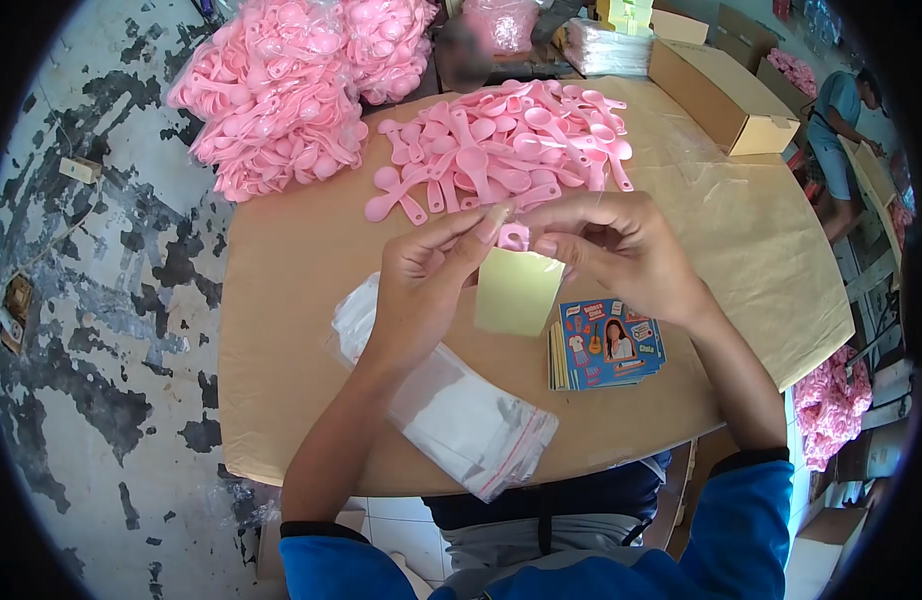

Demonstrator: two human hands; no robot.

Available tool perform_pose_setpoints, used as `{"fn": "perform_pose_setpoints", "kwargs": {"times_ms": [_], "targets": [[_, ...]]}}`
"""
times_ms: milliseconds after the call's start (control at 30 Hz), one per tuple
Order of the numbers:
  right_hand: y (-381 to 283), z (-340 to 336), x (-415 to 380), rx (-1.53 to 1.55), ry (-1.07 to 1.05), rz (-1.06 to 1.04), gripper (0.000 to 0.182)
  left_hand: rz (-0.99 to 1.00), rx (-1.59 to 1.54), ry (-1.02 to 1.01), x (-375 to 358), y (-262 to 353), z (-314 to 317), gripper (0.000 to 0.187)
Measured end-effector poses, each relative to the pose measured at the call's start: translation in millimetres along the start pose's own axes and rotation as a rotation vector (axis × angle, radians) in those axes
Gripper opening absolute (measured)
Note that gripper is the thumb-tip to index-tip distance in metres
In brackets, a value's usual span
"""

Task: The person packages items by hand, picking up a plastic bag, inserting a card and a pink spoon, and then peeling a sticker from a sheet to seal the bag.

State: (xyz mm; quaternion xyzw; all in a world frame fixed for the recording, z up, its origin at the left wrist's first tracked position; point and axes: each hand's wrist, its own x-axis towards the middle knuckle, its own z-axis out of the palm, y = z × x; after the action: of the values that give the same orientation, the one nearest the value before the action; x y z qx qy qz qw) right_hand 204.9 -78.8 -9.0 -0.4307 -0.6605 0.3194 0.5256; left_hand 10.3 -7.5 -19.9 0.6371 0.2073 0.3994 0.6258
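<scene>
Over the middle of the table, my left hand [436,270] and my right hand [621,250] pinch the top of a clear plastic bag. A pale yellow card [519,292] hangs inside it, below a pink spoon handle [513,237] that shows between my fingertips; the rest of the spoon is hidden. Beneath my left forearm lies a stack of clear bags [471,420]. Right of it, a pile of blue printed cards [609,343] sits near my right wrist. Loose pink spoons [501,150] are heaped just beyond my hands.
Big bags of pink spoons [271,90] stand at the back left. A cardboard box [723,95] rests on the back right of the brown-covered table [291,300]. Another person [839,125] is at the far right; a blurred shape is behind the spoons.
</scene>
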Motion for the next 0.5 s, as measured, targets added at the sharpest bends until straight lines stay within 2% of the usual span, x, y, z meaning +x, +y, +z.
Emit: {"fn": "perform_pose_setpoints", "kwargs": {"times_ms": [200,367,500], "targets": [[-1,3,0,0.062,0.050,0.021,0.020,-0.022,0.130,-0.109,2,14,-7,0.030],[2,2,1,0.091,0.094,0.028,0.021,0.073,0.058,-0.115,5,11,-11,0.024],[6,0,1,0.117,0.118,-0.091,0.025,0.096,0.091,-0.161,2,18,-19,0.018]]}}
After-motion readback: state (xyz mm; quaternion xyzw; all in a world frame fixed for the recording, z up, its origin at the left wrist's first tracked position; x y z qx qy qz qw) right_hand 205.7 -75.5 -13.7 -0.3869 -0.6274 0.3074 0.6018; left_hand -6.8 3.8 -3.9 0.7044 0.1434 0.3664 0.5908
